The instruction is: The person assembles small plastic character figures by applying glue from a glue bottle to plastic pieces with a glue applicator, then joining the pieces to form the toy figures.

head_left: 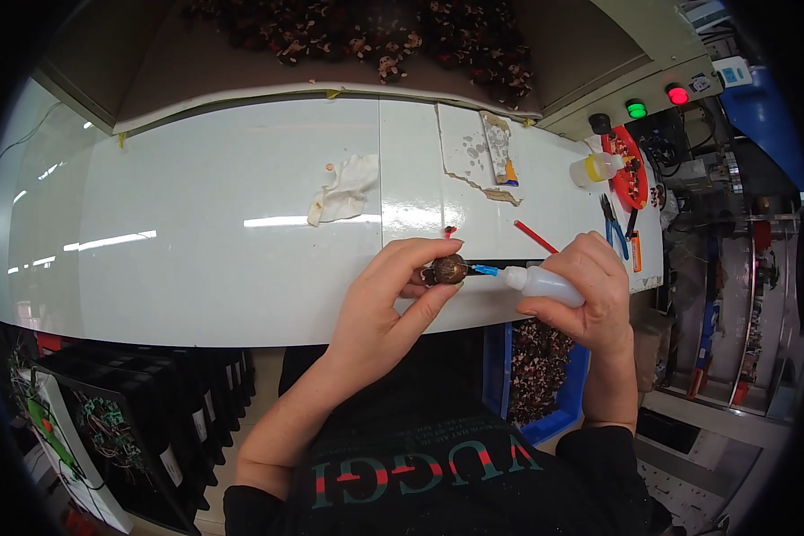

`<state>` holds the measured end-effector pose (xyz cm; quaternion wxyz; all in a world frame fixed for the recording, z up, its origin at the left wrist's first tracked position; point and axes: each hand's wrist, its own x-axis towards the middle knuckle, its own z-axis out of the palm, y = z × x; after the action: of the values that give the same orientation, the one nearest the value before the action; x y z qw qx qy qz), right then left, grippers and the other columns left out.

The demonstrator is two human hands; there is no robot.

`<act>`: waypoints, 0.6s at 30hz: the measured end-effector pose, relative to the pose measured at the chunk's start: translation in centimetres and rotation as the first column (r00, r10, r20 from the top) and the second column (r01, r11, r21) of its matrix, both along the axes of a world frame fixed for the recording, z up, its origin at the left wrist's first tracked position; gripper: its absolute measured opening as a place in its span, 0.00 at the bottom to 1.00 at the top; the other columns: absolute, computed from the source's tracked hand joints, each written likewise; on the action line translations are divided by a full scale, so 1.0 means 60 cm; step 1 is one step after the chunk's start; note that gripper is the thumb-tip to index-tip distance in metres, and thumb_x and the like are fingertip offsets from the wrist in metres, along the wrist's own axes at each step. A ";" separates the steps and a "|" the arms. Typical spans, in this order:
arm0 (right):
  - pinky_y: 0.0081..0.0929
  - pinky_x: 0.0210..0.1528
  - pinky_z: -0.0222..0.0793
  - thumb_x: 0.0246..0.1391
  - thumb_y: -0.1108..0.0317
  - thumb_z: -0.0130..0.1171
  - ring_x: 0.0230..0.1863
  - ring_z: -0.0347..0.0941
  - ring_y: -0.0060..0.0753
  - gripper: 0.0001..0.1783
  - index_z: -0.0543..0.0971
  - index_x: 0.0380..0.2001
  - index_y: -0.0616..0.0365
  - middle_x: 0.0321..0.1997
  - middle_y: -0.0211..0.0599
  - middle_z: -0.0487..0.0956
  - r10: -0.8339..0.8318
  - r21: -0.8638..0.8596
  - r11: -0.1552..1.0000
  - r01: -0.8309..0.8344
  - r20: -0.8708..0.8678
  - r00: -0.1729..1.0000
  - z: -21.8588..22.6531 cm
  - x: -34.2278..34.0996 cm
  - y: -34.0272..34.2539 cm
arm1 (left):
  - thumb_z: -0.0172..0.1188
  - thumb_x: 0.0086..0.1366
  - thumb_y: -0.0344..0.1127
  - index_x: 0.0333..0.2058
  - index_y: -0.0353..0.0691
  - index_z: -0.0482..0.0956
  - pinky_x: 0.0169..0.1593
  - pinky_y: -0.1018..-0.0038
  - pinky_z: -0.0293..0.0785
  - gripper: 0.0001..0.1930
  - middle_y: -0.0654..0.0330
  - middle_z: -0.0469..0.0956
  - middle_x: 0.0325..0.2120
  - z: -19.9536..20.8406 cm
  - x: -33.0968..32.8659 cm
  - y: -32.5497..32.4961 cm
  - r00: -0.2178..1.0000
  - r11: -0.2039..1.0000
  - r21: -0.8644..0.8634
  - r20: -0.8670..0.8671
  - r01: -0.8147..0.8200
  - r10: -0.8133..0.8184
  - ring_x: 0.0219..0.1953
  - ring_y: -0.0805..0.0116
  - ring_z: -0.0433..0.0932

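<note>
Squeeze bottle tip at the brown nut, mid-frame.
My left hand (380,308) pinches the small brown nut (449,269); my right hand (590,290) grips the white squeeze bottle (545,284), blue nozzle touching it, over the white bench (196,250); crumpled cloth (344,188) farther up.

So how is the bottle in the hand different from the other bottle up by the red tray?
The held squeeze bottle is whitish and lies sideways in the right hand, its blue nozzle aimed at the brown round piece that the left hand pinches. The far bottle looks yellowish, rests on the white table, and nobody touches it. Both are small soft plastic bottles.
</note>
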<state>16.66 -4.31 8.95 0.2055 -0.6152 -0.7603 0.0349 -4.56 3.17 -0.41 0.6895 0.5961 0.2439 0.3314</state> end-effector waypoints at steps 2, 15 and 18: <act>0.28 0.25 0.57 0.30 0.50 0.73 0.22 0.65 0.33 0.23 0.76 0.21 0.56 0.20 0.31 0.70 0.001 0.007 1.000 -0.001 0.000 1.000 -0.001 -0.001 -0.001 | 0.56 0.62 0.24 0.52 0.38 0.71 0.44 0.78 0.73 0.18 0.58 0.70 0.47 0.002 0.000 0.001 1.000 1.000 0.012 -0.006 0.015 -0.015 0.44 0.72 0.75; 0.27 0.25 0.56 0.29 0.51 0.74 0.21 0.65 0.32 0.23 0.76 0.21 0.56 0.19 0.30 0.69 0.014 0.019 1.000 -0.014 0.002 1.000 0.001 -0.001 -0.005 | 0.55 0.62 0.24 0.52 0.40 0.71 0.46 0.75 0.74 0.19 0.56 0.71 0.49 0.004 0.005 -0.001 1.000 1.000 0.025 0.011 0.005 -0.006 0.47 0.68 0.75; 0.27 0.26 0.57 0.29 0.51 0.74 0.21 0.65 0.32 0.23 0.76 0.21 0.56 0.19 0.30 0.69 0.019 0.015 1.000 -0.019 0.006 1.000 0.003 -0.001 -0.005 | 0.55 0.62 0.24 0.52 0.40 0.71 0.46 0.75 0.74 0.19 0.56 0.71 0.49 0.003 0.006 -0.001 1.000 1.000 0.027 0.015 0.003 -0.003 0.47 0.68 0.75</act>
<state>16.57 -4.59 9.12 0.2077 -0.6063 -0.7671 0.0292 -4.21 3.13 -0.22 0.6837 0.6032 0.2336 0.3380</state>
